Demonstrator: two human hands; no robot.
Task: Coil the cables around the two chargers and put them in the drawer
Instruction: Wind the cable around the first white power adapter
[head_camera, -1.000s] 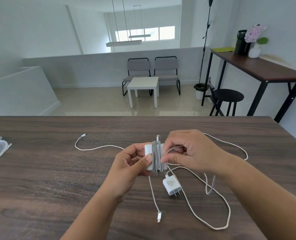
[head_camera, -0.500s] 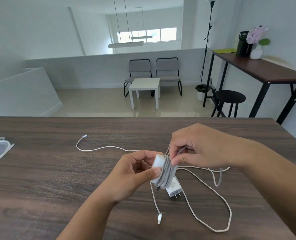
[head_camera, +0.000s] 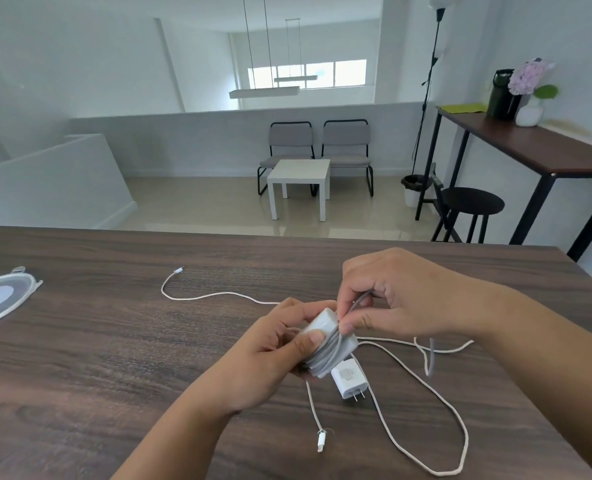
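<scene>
My left hand (head_camera: 270, 355) grips a large white charger (head_camera: 325, 323) that has several turns of grey cable (head_camera: 332, 351) wound round its middle. My right hand (head_camera: 398, 292) pinches the free part of that grey cable just above the charger; the cable's loose end (head_camera: 430, 358) hangs below my right wrist. Under the held charger a small white plug charger (head_camera: 347, 377) lies on the dark wooden table (head_camera: 97, 358), prongs toward me. A long white braided cable (head_camera: 436, 407) sprawls over the table, with one connector (head_camera: 320, 443) near me and another (head_camera: 179, 270) far left.
A clear plastic lid or dish (head_camera: 0, 296) lies at the table's left edge. Beyond the table's far edge are a white side table (head_camera: 299, 174), two chairs, a black stool (head_camera: 471, 202) and a tall desk (head_camera: 530, 147) on the right. No drawer is in view.
Both hands tilted the charger and shifted it slightly right and toward me, above the small plug. The right hand carried the grey cable round it; the grey tail grew shorter.
</scene>
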